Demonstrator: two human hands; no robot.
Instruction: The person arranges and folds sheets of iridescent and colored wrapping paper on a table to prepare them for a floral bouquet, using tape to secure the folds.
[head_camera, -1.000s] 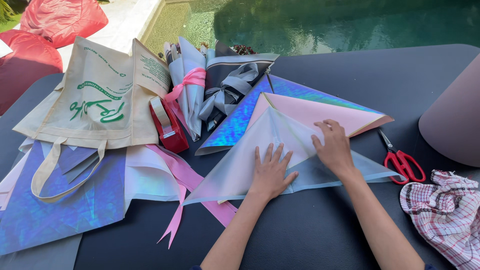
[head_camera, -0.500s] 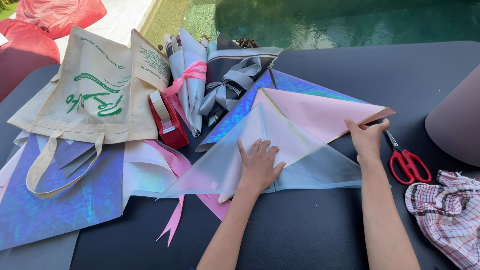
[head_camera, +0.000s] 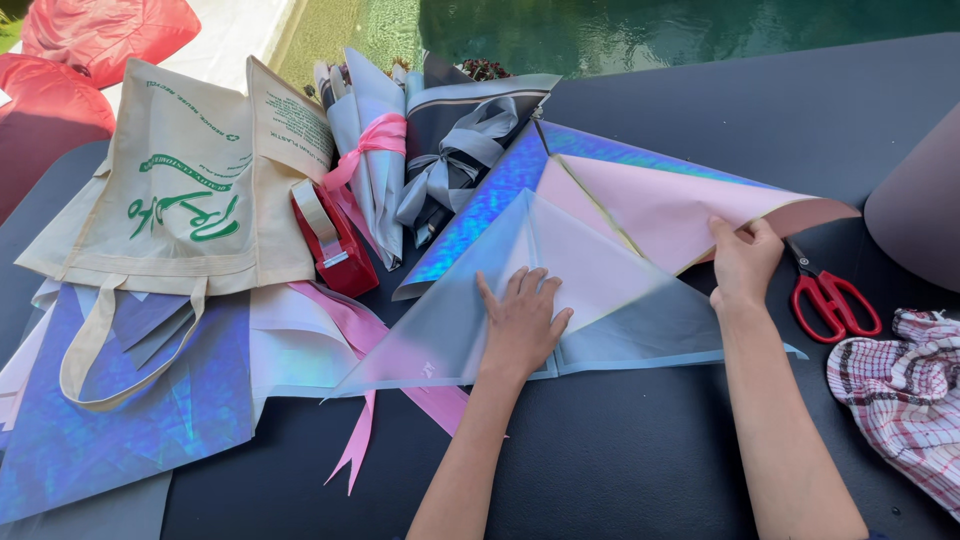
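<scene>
Paper sheets (head_camera: 640, 270), pink and frosty, lie spread in the middle of the frame. Left hand (head_camera: 520, 325) presses flat on them (so they stay put), fingers open. Right hand (head_camera: 745, 262) pinches the pink edge near red scissors (head_camera: 830, 300).
</scene>
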